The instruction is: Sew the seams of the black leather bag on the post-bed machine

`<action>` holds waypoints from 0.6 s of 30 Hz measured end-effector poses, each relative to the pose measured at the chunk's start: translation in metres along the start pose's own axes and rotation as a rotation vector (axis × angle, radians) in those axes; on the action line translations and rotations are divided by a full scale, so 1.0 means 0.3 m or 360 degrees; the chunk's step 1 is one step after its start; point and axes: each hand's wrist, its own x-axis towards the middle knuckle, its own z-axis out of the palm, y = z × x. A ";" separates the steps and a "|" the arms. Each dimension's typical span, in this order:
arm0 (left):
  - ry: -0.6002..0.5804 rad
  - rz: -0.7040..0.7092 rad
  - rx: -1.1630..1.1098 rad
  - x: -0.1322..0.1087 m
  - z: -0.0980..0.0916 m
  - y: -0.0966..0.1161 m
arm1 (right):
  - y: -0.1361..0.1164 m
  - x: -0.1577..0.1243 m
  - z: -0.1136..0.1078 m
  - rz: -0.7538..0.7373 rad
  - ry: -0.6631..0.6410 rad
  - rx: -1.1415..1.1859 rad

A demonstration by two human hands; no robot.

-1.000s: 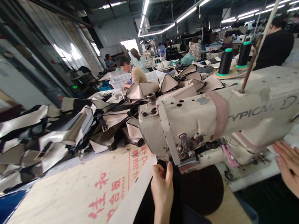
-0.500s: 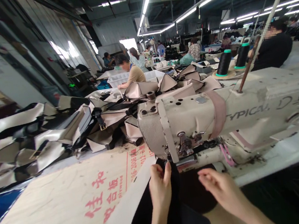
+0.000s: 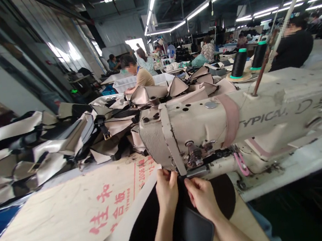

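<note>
At the far left we see a heap of folded beige and black bag pieces (image 3: 62, 137) lying on the surface and running back toward the middle of the view. In front of it lies a plywood sheet (image 3: 59, 225) printed in red Chinese characters; beside them we can read the small word "plywood" and part of a number, "2006". The rest of the red print is too skewed for us to read.

At the bottom centre our left hand (image 3: 166, 191) pinches the upper edge of a black fabric piece (image 3: 193, 231), its grip closed on the cloth just under the head of the sewing machine (image 3: 209, 126). Our right hand (image 3: 202, 198) sits just beside it, touching the same cloth, fingers curled and clamped on the edge right at the presser foot. The black fabric piece lies on the surface below the needle and drapes toward us between our forearms.

The cream machine arm carries the handwritten word "TYPICAL" in dark marker, followed by scrawled characters we cannot make out. A pink band (image 3: 230, 121) wraps around the arm. Behind it stand two black thread cones (image 3: 239, 64) with green ends. At the far right sits a person in a black top (image 3: 294, 51), and more people work at benches in the background.
</note>
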 end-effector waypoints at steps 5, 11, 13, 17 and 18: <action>-0.0050 0.0030 -0.0040 0.005 -0.015 0.018 | -0.014 -0.035 -0.037 -0.0016 -0.0148 -0.0023; -0.0140 0.0077 -0.0116 0.001 -0.024 0.025 | -0.093 -0.056 -0.621 -0.1300 0.0996 -0.1176; -0.0159 0.0077 -0.0117 0.003 -0.024 0.020 | -0.090 -0.039 -0.841 -0.1400 0.1262 -0.1609; -0.0161 0.0047 -0.0087 0.002 -0.021 0.008 | 0.034 -0.028 -1.035 -0.1446 0.0969 -0.1992; -0.0160 0.0043 -0.0084 0.000 -0.021 0.006 | 0.074 -0.032 -1.036 -0.1465 0.0954 -0.1995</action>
